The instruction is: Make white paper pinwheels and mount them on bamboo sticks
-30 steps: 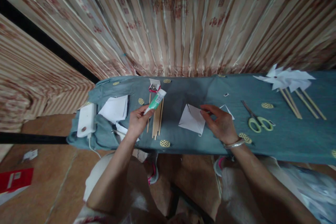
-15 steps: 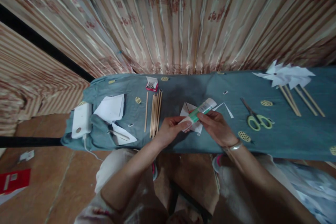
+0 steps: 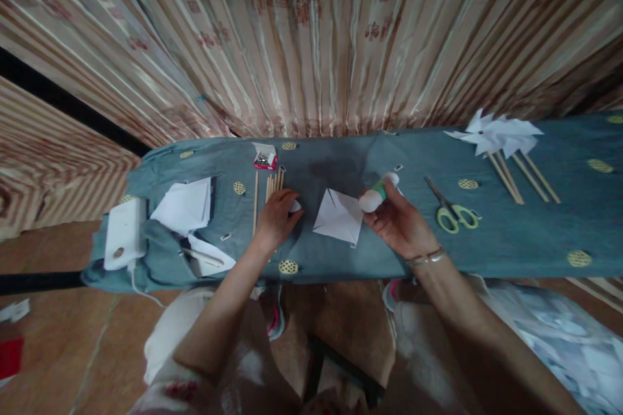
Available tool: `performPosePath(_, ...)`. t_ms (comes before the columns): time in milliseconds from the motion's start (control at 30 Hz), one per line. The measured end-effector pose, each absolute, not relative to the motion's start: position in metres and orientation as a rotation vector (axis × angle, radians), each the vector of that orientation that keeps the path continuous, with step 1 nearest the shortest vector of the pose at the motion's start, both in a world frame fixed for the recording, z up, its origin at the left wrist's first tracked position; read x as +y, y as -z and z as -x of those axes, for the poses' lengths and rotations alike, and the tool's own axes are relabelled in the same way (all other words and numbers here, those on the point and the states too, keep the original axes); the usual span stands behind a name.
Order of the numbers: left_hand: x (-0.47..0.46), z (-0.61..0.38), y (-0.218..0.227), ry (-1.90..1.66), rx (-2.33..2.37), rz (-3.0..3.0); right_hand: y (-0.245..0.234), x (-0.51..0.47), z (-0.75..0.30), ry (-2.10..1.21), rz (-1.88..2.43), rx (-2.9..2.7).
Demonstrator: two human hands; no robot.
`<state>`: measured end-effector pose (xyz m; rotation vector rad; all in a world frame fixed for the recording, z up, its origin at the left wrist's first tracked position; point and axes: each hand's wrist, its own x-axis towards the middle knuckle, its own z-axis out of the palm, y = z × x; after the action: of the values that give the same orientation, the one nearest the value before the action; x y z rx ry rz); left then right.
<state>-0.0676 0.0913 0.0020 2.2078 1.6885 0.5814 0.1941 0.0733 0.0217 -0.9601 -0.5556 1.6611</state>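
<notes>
My right hand (image 3: 400, 225) is closed round a green and white glue tube (image 3: 376, 194), its white end pointing toward me just right of a folded white paper square (image 3: 339, 215) on the blue cloth. My left hand (image 3: 276, 217) rests left of the paper, over the near ends of several wooden sticks (image 3: 269, 187). Its fingers are curled on a small white piece (image 3: 294, 206) at the fingertips.
Blue cloth-covered table (image 3: 525, 240) in front of a striped curtain. Green-handled scissors (image 3: 453, 215) lie right of my right hand, paper pinwheels on sticks (image 3: 494, 136) at far right. A small red box (image 3: 265, 159), white paper stack (image 3: 185, 204) and white device with cable (image 3: 121, 233) are at left.
The tube went from my left hand to both hands over the paper, and now sits in my right hand alone. My left hand moved back left with a small white piece.
</notes>
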Motion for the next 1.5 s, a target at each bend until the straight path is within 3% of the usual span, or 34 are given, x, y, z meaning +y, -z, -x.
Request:
performPosePath(233,0.081,0.062,-0.008,-0.766,1.687,-2.475,-0.019,0.072,-0.201,-1.645,1.002,-0.605)
performPosePath(333,0.062,0.043,-0.010,-0.826,1.381,-2.584,-0.018,0.066,-0.202,-1.570,1.092,-0.717)
performPosePath(467,0.043,0.016,0.004,-0.633,1.063,-2.642,-0.018,0.058,-0.200,-1.451,1.231,-0.835)
performPosePath(733,0.040,0.008,0.019,-0.473,1.144,-2.566,-0.021,0.066,-0.191,-1.061,1.357,-1.302)
performPosePath(1100,0.040,0.008,0.019,-0.531,1.124,-2.465,-0.015,0.065,-0.179,-0.568,1.611,-1.794)
performPosePath(1500,0.039,0.006,0.021,-0.550,1.141,-2.441,-0.014,0.066,-0.175,-0.395,1.682,-1.913)
